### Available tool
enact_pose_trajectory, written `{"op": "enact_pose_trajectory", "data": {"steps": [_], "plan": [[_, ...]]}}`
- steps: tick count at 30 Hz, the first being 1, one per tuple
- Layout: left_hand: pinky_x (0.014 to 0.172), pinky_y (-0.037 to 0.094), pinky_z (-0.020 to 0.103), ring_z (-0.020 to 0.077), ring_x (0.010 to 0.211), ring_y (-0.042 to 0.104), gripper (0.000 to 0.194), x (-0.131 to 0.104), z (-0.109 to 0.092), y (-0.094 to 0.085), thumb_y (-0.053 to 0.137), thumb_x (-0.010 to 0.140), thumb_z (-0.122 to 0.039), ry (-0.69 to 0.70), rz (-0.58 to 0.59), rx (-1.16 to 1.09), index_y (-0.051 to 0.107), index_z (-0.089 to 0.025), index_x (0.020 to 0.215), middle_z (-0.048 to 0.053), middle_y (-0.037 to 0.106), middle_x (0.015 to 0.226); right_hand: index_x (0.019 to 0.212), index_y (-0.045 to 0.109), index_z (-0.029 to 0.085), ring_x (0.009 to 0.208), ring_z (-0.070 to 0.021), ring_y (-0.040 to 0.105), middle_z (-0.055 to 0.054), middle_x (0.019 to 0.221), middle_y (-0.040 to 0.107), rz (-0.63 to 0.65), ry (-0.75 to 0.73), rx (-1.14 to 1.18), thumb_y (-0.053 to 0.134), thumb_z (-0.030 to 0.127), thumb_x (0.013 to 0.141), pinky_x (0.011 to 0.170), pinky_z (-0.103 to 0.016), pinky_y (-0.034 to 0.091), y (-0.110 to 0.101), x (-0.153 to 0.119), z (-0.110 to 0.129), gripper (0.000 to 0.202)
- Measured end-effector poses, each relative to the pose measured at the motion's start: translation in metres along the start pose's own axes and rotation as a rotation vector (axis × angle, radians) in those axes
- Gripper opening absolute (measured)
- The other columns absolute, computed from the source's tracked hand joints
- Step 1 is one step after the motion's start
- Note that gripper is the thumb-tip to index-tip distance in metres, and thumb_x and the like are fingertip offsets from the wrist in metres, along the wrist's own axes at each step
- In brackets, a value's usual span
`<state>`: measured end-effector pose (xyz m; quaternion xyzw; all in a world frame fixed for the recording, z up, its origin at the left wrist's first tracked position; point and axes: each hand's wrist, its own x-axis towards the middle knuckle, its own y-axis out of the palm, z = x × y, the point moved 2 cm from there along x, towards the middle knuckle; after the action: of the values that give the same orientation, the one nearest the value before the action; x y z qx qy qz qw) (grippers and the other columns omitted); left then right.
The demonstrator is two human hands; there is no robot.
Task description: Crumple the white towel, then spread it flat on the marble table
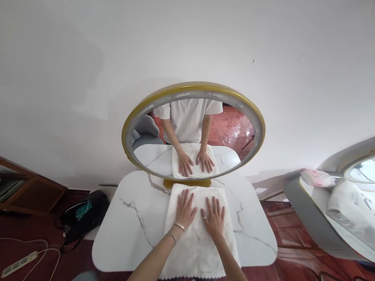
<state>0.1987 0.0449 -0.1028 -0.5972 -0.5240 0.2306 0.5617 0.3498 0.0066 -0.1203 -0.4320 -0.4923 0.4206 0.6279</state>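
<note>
Left grip [185, 210]: released; palm down, laid flat on the towel, fingers extended toward the far side and slightly apart; two bracelets at the wrist.
Right grip [213, 216]: released; likewise palm down and flat, fingers spread, a ring on one finger.
Gap between the two: a narrow strip of bare cloth; hands near each other, not touching.
Towel [196, 253]: white, scalloped edge, spread beneath both grips and in contact with them; extends a little beyond the fingertips on the far side, further on the near side, passing the desk's near edge.
Desk [127, 238]: white top with brownish veining, rounded corners; surface showing left and right of the towel.
Mirror [192, 130]: round, gold rim, on a gold base [187, 184] just beyond the towel's far edge; reflects both hands, the towel and a white shirt.
Left floor: black bag [87, 215] near the desk, power strip [19, 264] nearer, wooden cabinet [32, 192] farther left.
Right: second mirror [371, 168], pinkish packet [318, 178] and white cloth [354, 212] on another surface.
</note>
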Motion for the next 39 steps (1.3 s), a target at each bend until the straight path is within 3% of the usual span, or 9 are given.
{"op": "enact_pose_trajectory", "data": {"steps": [5, 13, 16, 19, 22, 27, 31, 35, 39], "plan": [[0.114, 0.021, 0.052, 0.027, 0.143, 0.017, 0.06, 0.006, 0.01, 0.004, 0.042, 0.091, -0.036, 0.02, 0.012, 0.027, 0.024, -0.022, 0.147, 0.009, 0.024, 0.154, 0.144, 0.034, 0.024, 0.143, -0.0245, 0.013, -0.008, 0.153, 0.025, 0.029, 0.018, -0.036, 0.031, 0.046, 0.094, 0.113, -0.051, 0.01, -0.004, 0.003, 0.011, 0.055], [0.114, 0.019, 0.053, 0.0257, 0.144, 0.013, 0.057, -0.02, 0.067, -0.025, 0.035, 0.095, -0.037, -0.166, -0.042, 0.12, 0.023, -0.021, 0.147, 0.011, 0.021, 0.154, 0.141, 0.039, 0.025, 0.14, -0.0259, 0.023, -0.008, 0.146, 0.039, -0.052, -0.158, 0.098, 0.034, 0.036, 0.096, 0.112, -0.052, 0.014, 0.008, 0.009, 0.084, 0.047], [0.114, 0.019, 0.053, 0.0262, 0.144, 0.012, 0.059, -0.015, 0.076, -0.027, 0.034, 0.094, -0.034, -0.151, -0.028, 0.13, 0.018, -0.017, 0.148, 0.013, 0.02, 0.154, 0.146, 0.029, 0.021, 0.14, -0.0238, 0.022, -0.01, 0.148, 0.037, -0.089, -0.15, 0.156, 0.032, 0.031, 0.096, 0.112, -0.048, 0.018, 0.01, 0.012, 0.098, 0.051], [0.114, 0.02, 0.053, 0.0262, 0.144, 0.01, 0.061, -0.001, 0.069, -0.024, 0.035, 0.093, -0.03, -0.085, -0.008, 0.096, 0.014, -0.017, 0.149, 0.013, 0.019, 0.155, 0.15, 0.013, 0.019, 0.143, -0.0233, 0.014, -0.011, 0.153, 0.024, -0.095, -0.105, 0.182, 0.03, 0.029, 0.097, 0.112, -0.046, 0.02, 0.008, 0.016, 0.093, 0.057], [0.114, 0.019, 0.054, 0.0257, 0.144, 0.012, 0.061, 0.015, 0.053, -0.019, 0.035, 0.093, -0.029, 0.004, 0.019, 0.039, 0.013, -0.017, 0.149, 0.011, 0.022, 0.154, 0.15, 0.006, 0.02, 0.143, -0.0224, 0.013, -0.011, 0.154, 0.021, -0.089, -0.065, 0.175, 0.028, 0.028, 0.097, 0.113, -0.047, 0.019, 0.004, 0.022, 0.077, 0.058], [0.114, 0.017, 0.056, 0.0263, 0.144, 0.014, 0.061, 0.033, 0.016, -0.006, 0.034, 0.093, -0.03, 0.075, 0.044, -0.007, 0.013, -0.015, 0.149, 0.012, 0.024, 0.154, 0.15, 0.003, 0.022, 0.144, -0.0219, 0.011, -0.009, 0.156, 0.018, -0.08, -0.059, 0.15, 0.027, 0.027, 0.097, 0.113, -0.047, 0.018, 0.0, 0.037, 0.038, 0.059], [0.114, 0.015, 0.059, 0.0295, 0.142, 0.018, 0.06, 0.04, -0.004, 0.005, 0.034, 0.093, -0.029, 0.039, 0.063, -0.029, 0.018, -0.013, 0.148, 0.014, 0.028, 0.152, 0.15, 0.009, 0.021, 0.144, -0.0214, 0.01, -0.007, 0.156, 0.018, -0.063, -0.107, 0.114, 0.026, 0.022, 0.095, 0.113, -0.046, 0.018, -0.003, 0.049, 0.019, 0.058], [0.114, 0.021, 0.056, 0.0299, 0.137, 0.029, 0.056, 0.04, 0.0, 0.006, 0.036, 0.092, -0.029, -0.005, 0.059, -0.056, 0.027, -0.015, 0.146, 0.015, 0.039, 0.144, 0.149, 0.015, 0.02, 0.144, -0.0215, 0.011, -0.007, 0.154, 0.023, -0.031, -0.159, 0.088, 0.029, 0.019, 0.092, 0.113, -0.048, 0.016, -0.002, 0.057, 0.021, 0.059], [0.113, 0.024, 0.055, 0.0292, 0.138, 0.027, 0.056, 0.035, 0.018, -0.005, 0.037, 0.092, -0.03, -0.007, 0.015, -0.069, 0.026, -0.021, 0.147, 0.012, 0.037, 0.146, 0.147, 0.024, 0.025, 0.144, -0.024, 0.008, -0.006, 0.155, 0.021, 0.001, -0.205, 0.114, 0.037, 0.024, 0.091, 0.114, -0.05, 0.013, 0.001, 0.059, 0.036, 0.058]]}}
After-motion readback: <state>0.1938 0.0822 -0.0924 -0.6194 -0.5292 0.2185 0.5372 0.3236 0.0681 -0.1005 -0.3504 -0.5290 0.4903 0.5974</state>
